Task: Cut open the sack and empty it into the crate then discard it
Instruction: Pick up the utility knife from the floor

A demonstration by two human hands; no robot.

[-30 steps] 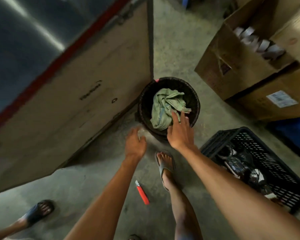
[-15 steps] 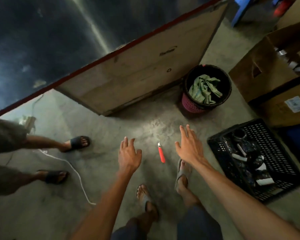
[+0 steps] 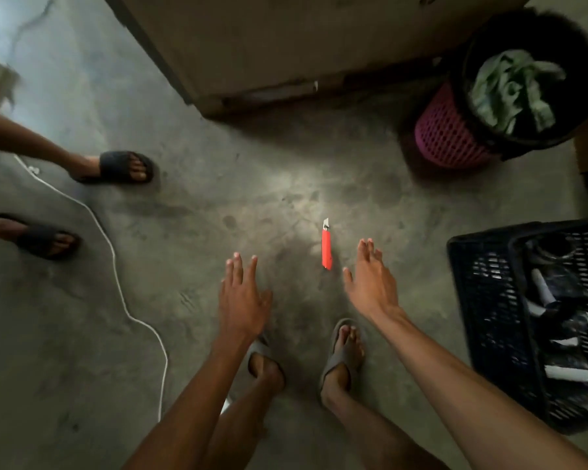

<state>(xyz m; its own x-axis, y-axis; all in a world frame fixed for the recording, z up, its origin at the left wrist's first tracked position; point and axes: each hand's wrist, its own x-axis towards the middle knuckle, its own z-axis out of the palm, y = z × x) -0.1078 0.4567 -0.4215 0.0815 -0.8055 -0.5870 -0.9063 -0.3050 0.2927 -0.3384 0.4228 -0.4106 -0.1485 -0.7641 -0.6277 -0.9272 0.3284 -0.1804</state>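
Sack binned, both hands free, looks pretty much wrapped up.

Crumpled green sack (image 3: 513, 91) sitting in the black-lined pink bin (image 3: 450, 137), well apart from the black crate (image 3: 482, 300) holding dark parts and white rolls. Left hand (image 3: 241, 300) and right hand (image 3: 370, 283) hovering spread flat over the concrete floor (image 3: 218, 215), gripping nothing. Red utility knife (image 3: 326, 247) lying just beside the right hand, blade out. Probably next: grab it by the handle, blade retracted.
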